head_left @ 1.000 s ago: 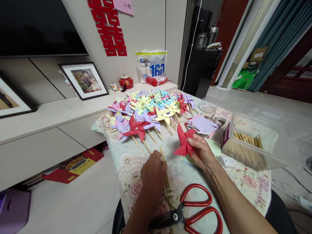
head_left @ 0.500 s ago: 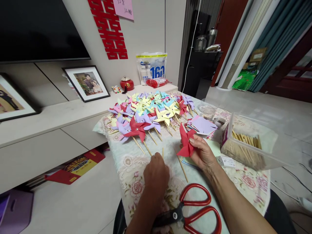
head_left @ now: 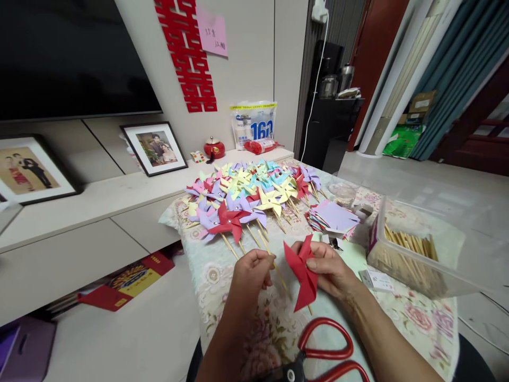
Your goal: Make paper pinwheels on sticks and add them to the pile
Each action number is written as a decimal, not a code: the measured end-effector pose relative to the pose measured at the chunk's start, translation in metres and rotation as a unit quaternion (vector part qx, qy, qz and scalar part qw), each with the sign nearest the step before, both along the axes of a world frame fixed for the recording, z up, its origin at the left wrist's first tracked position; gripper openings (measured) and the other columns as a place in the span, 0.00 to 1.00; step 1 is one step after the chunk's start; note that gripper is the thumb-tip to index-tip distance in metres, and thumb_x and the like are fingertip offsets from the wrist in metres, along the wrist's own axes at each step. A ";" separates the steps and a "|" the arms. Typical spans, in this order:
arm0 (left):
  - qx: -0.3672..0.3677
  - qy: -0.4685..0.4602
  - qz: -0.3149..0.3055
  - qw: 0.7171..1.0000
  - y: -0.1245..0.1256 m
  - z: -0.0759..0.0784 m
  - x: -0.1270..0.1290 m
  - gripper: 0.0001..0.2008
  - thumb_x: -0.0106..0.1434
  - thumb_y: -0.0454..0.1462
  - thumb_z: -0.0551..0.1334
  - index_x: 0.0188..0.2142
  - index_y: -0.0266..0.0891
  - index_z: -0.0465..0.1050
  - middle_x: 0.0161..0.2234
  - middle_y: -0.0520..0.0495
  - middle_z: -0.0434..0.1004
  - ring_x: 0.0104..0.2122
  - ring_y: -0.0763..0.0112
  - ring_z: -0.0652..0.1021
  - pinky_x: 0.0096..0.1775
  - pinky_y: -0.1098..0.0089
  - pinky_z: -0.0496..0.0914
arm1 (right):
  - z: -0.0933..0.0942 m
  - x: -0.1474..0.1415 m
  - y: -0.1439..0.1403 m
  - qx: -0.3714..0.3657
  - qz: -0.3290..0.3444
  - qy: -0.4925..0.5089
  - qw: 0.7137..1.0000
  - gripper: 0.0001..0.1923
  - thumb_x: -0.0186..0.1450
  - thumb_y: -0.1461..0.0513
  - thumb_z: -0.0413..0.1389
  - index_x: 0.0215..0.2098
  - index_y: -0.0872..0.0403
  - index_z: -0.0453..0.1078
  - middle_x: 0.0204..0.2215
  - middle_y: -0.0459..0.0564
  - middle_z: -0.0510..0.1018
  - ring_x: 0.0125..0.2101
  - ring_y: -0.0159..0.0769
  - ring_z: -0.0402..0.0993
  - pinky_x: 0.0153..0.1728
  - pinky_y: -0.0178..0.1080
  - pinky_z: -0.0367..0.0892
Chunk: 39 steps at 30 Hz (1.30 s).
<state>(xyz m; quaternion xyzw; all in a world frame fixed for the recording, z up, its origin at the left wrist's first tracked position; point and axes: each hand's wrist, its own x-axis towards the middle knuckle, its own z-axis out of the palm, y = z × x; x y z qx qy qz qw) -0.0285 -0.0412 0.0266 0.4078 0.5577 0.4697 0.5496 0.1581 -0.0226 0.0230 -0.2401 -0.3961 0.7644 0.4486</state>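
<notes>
My right hand point(head_left: 328, 269) pinches a red paper pinwheel point(head_left: 302, 273) at its middle, just above the flowered tablecloth point(head_left: 417, 313). My left hand point(head_left: 251, 273) holds a thin wooden stick point(head_left: 274, 265) between thumb and fingers, its far end pointing toward the pinwheel pile. The stick runs down toward the red pinwheel, and the two hands are close together. A heap of finished pinwheels on sticks point(head_left: 246, 196) in red, purple, yellow, blue and pink lies beyond the hands.
Red-handled scissors point(head_left: 326, 358) lie near the table's front edge. A clear plastic box of wooden sticks point(head_left: 409, 249) stands at right, a stack of cut paper squares point(head_left: 334, 217) and a small clear cup point(head_left: 342, 192) behind. A low cabinet with framed photos point(head_left: 153, 148) runs along the left.
My left hand picked a stick up off the cloth and lifted it. My right hand brought the red pinwheel left and down to meet it. The camera tilted slightly.
</notes>
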 end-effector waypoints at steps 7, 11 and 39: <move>0.062 -0.083 0.053 0.993 0.019 0.013 0.014 0.10 0.52 0.41 0.67 0.25 0.38 0.71 0.20 0.55 0.69 0.22 0.75 0.67 0.28 0.73 0.61 | 0.001 -0.004 -0.002 0.065 0.047 -0.046 0.996 0.14 0.52 0.58 0.70 0.33 0.58 0.79 0.30 0.47 0.76 0.31 0.32 0.70 0.35 0.32 0.64; 0.036 -0.100 0.032 0.994 0.023 0.013 0.024 0.09 0.50 0.40 0.68 0.24 0.37 0.72 0.19 0.55 0.68 0.22 0.76 0.67 0.27 0.73 0.60 | 0.001 -0.003 -0.004 0.083 0.087 -0.053 0.991 0.13 0.52 0.59 0.69 0.32 0.58 0.80 0.28 0.47 0.76 0.30 0.32 0.70 0.35 0.32 0.64; 0.107 -0.144 0.104 0.978 0.022 0.001 0.046 0.11 0.51 0.42 0.72 0.32 0.39 0.81 0.21 0.55 0.73 0.21 0.77 0.70 0.25 0.75 0.65 | 0.010 0.014 -0.008 0.190 -0.089 -0.117 0.971 0.06 0.62 0.57 0.66 0.33 0.51 0.79 0.29 0.48 0.79 0.33 0.39 0.74 0.37 0.40 0.68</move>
